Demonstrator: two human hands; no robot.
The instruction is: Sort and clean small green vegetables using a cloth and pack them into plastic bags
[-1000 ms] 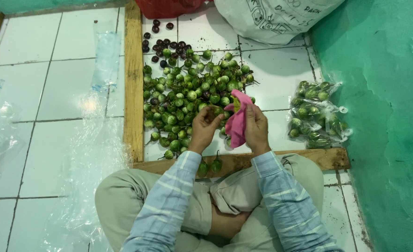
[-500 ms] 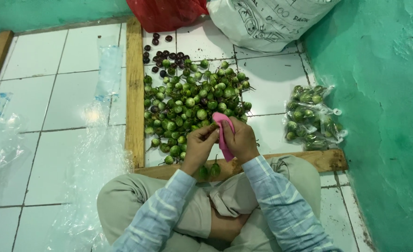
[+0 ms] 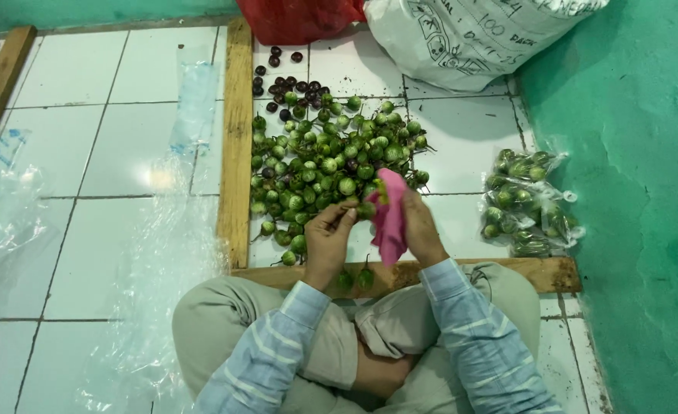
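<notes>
Left hand [image 3: 328, 239] now lower, fingers pinching round green eggplant [image 3: 365, 209] against soft pink cloth [image 3: 390, 218].

White printed sack [image 3: 477, 34] top; clear filled bags [image 3: 529, 203] right; red bag [image 3: 300, 19] top.

Left hand [image 3: 329, 238], right hand [image 3: 419, 230] raised, close together

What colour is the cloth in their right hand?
Bright pink cloth, clearest in the head view.
</notes>
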